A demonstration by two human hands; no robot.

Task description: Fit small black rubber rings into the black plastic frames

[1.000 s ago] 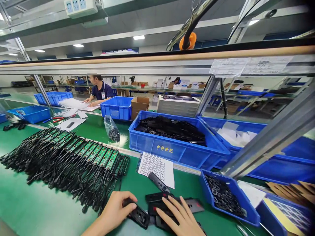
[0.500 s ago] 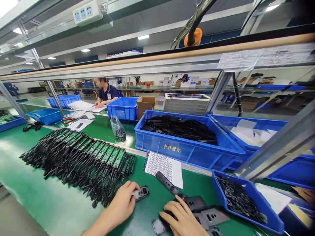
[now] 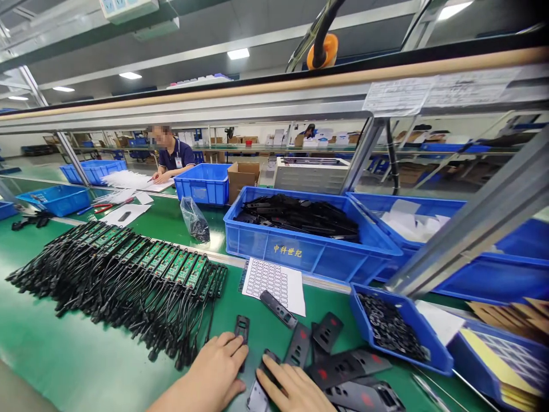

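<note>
At the bottom centre, my left hand [image 3: 214,369] curves around the near end of a slim black plastic housing [image 3: 242,326], its fingers along the edge and the thumb on the near side. Just right of it, my right hand [image 3: 294,389] is laid over a second black housing [image 3: 258,396], fingers across its top; the palm side is hidden. Several black covers with red marks [image 3: 338,366] are heaped beside my right hand. One more black cover [image 3: 278,309] rests partly on a white sheet with a printed grid [image 3: 274,283].
Left, green circuit boards [image 3: 180,263] with black cables form a long row. A large blue bin [image 3: 257,240] of black covers stands behind the sheet; a small blue tray [image 3: 401,357] of black parts is at right. A slanted metal post [image 3: 467,229] rises there. Someone sits across.
The view has swung slightly. The housing at my left hand has turned to point away from me. My right hand has moved off the heap of covers, closer to my left.
</note>
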